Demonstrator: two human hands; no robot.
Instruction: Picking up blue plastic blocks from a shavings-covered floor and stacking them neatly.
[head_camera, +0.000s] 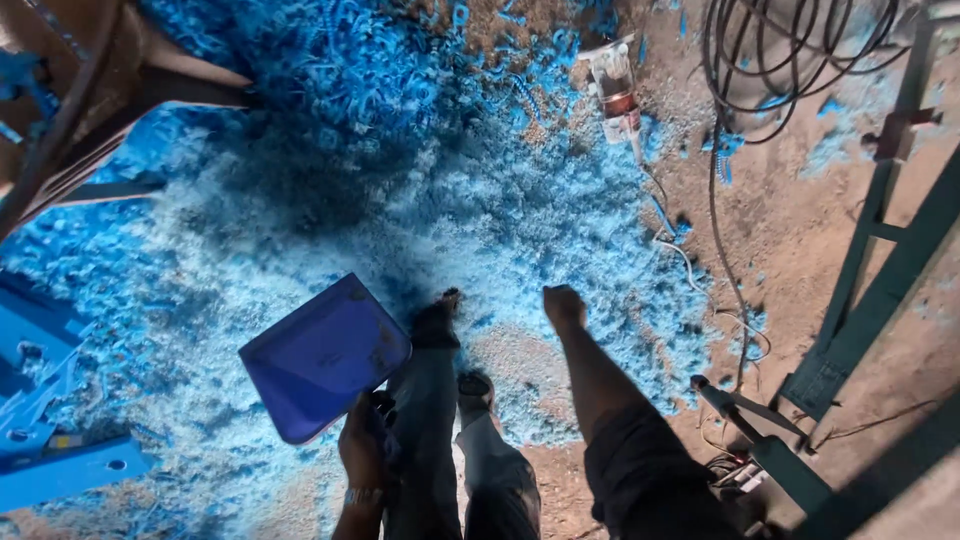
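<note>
Gripping the blue tray (325, 355) by its near corner: left hand (366, 445), fingers clenched round the rim, tray tilted up and away over the floor (820, 230). Right hand (563, 305) stretched forward on a straight arm, fist-like, grip unclear. Blue shavings (400, 200) spread across the floor's middle; clear bottle with brown band (615, 90) near its far edge, black cables (770, 70) beside.

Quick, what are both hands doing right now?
Left hand: closed, holding the blue tray.
Right hand: looks closed in a fist, holding nothing that shows.
</note>
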